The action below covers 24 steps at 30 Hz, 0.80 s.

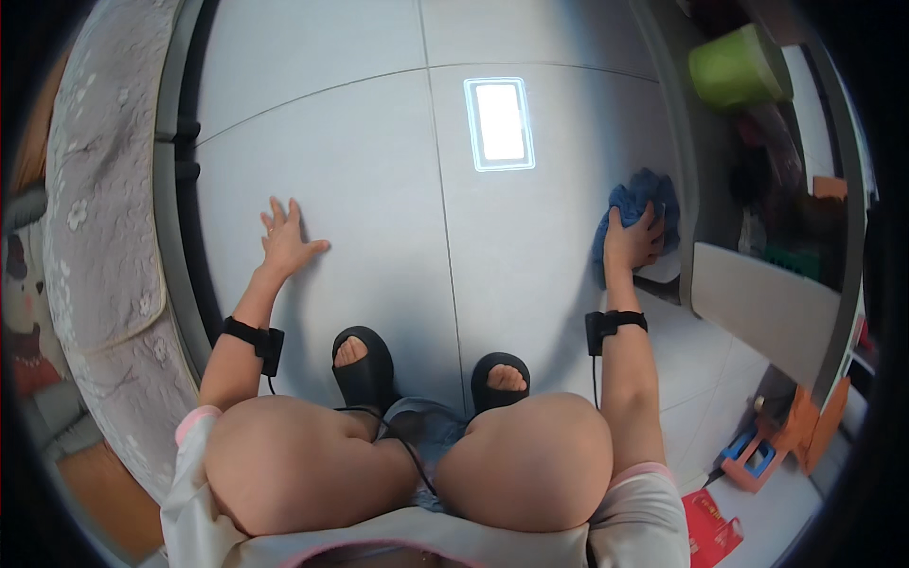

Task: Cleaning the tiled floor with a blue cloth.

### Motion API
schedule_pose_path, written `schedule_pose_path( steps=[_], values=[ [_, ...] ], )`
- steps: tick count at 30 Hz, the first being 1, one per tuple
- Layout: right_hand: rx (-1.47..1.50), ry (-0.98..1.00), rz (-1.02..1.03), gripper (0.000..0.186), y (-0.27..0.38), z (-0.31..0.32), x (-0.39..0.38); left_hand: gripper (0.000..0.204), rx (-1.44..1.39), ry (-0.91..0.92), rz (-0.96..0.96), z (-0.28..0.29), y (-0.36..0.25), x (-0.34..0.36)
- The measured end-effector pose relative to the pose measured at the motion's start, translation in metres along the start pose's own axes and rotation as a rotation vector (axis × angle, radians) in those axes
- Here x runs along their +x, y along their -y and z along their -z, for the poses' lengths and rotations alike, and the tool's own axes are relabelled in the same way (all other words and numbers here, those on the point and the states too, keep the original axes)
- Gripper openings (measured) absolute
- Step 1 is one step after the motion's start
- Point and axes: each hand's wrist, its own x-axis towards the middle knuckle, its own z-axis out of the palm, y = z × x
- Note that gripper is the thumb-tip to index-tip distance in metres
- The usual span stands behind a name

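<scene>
The left hand (pixel 287 244) is spread wide over the tiled floor (pixel 379 161), contact undeterminable, while the right hand (pixel 632 241) curls around a bunched blue cloth (pixel 651 189) near the grey furniture edge (pixel 684 151).

The shirt (pixel 511 541) is off-white, its 2 short sleeves (pixel 649 511) edged in pink, and 1 more pink band (pixel 327 547) curves at the bottom. Each forearm wears 1 black strap (pixel 626 320) with 1 small, oblong black box (pixel 594 333) and a thin dark cord (pixel 595 383). Another black cable (pixel 413 457) crosses faded blue shorts (pixel 437 426). The 2 slides (pixel 377 381) are black, chunky, open-toed.
</scene>
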Motion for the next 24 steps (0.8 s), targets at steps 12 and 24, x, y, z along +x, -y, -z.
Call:
schedule_pose_path(
  steps=[12, 24],
  values=[
    [0.397, 0.145, 1.016, 0.057, 0.181, 0.010, -0.095, 0.076, 0.051, -0.332, -0.452, 0.126, -0.035, -0.093],
    [0.516, 0.640, 1.982, 0.052, 0.078, 0.027, -0.178, 0.087, 0.352, -0.159, -0.260, 0.135, -0.045, -0.103]
  ],
)
